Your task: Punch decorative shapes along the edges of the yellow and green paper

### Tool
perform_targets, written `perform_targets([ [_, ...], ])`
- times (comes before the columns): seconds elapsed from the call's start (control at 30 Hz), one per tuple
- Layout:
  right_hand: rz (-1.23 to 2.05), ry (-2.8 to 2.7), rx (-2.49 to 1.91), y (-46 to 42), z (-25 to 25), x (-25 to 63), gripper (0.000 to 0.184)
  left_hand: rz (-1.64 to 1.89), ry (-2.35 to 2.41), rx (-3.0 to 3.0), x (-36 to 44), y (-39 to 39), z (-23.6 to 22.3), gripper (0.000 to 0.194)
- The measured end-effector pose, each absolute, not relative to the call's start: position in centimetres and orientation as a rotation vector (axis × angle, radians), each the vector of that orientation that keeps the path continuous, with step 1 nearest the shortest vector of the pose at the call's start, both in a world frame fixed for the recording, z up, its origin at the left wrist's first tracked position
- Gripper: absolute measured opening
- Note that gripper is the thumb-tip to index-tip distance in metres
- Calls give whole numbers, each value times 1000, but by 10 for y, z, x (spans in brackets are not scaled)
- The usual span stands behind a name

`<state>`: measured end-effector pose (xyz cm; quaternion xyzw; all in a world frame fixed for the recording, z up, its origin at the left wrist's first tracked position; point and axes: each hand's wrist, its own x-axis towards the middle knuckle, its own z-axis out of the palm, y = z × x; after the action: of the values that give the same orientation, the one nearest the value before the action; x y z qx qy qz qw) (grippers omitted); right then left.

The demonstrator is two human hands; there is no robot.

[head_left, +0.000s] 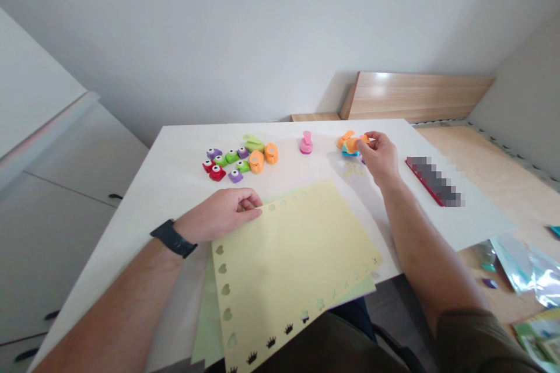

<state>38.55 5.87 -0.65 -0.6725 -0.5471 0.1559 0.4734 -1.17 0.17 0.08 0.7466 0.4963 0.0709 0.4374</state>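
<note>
A yellow sheet of paper (289,262) lies over a pale green sheet (205,315) at the table's near edge. Hearts, crowns and other shapes are punched along its edges. My left hand (230,210), with a dark watch on the wrist, pinches the sheet's upper left edge. Farther off at the right, my right hand (380,154) has its fingers closed on an orange craft punch (356,144). Right beside it are another orange punch (347,137) and a blue punch (349,152), partly hidden. Small yellow paper cut-outs (352,169) are scattered just in front of them.
Several purple, red and green punches (231,156) cluster at the left, beside two larger orange punches (256,161). A pink punch (307,143) stands alone at the back. A red-edged, blurred item (431,180) lies right. Plastic packaging (525,262) rests on the wooden surface beyond the white table (175,151).
</note>
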Motion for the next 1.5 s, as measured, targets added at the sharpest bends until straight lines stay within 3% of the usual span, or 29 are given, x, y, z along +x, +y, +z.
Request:
perform_targets([
  [0.43,395,-1630,-1706,54,-17,349,48,198,1239,1855,-11,2,-1,35],
  [0.77,-58,-1962,-1924,67,-4,335,41,228,1243,1877,-12,1,-1,32],
  [1.2,-144,-2052,-2200,77,-4,327,37,271,1216,1919,-14,1,-5,31],
  [1.5,51,-2016,-1960,109,-3,289,59,275,1210,1974,-15,1,-5,29],
])
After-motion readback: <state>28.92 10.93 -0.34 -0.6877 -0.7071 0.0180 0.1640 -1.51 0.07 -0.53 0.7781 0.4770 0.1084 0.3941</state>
